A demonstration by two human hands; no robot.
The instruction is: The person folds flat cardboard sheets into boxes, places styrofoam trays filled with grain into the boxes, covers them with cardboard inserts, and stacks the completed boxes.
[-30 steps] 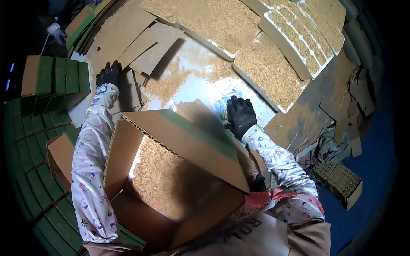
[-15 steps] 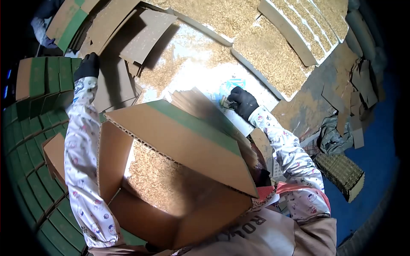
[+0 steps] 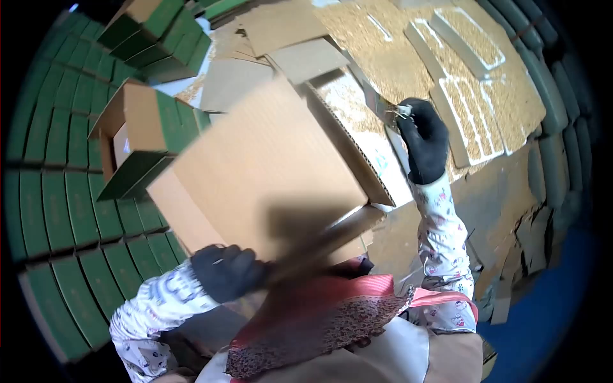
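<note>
A brown cardboard box (image 3: 268,166) stands open in front of me, turned so that bare cardboard walls show inside it. My left hand (image 3: 230,273), in a black glove, is closed round the near flap of the box, which is blurred. My right hand (image 3: 424,137), also gloved in black, is raised past the box's far right side. Its fingers are closed on a small pale, metallic-looking thing (image 3: 402,112) whose kind I cannot make out. Beyond the box, tan flaky material (image 3: 383,48) covers the work surface.
Green cartons (image 3: 54,210) stand stacked in rows on the left, with an open carton (image 3: 137,127) among them. Flat cardboard sheets (image 3: 281,29) lie at the back. White-edged trays (image 3: 469,121) of the tan material are at the right, near grey sacks (image 3: 555,153).
My left hand has come from the far left to the box's near flap. My right hand has moved right and up. The box has turned, and the tan material inside no longer shows.
</note>
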